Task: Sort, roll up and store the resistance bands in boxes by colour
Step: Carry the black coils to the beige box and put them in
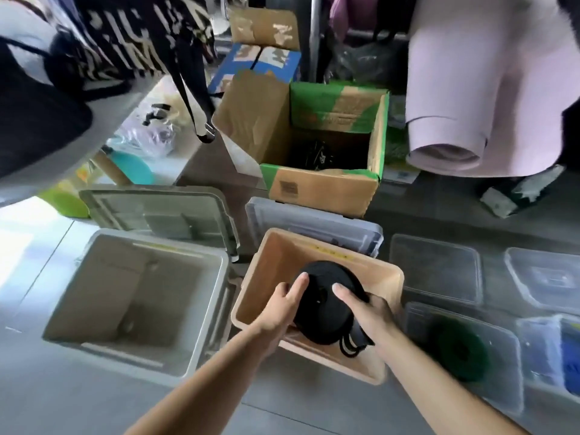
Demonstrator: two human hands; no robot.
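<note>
The rolled black band point(326, 301) looks like matt woven cloth, the beige box point(276, 262) and left grey box point(125, 277) smooth matt plastic, the right tubs point(436, 268) clear glossy plastic, the far carton point(326, 186) rough brown cardboard.

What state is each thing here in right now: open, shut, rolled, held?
black band roll, rolled up, held at the beige box's mouth.
left hand, holds the roll.
right hand, grips the roll.
beige box, open, no lid on.
grey box, open, nothing seen inside.
cardboard box, flaps open, dark items inside.
green band, rolled, in a clear container.
</note>
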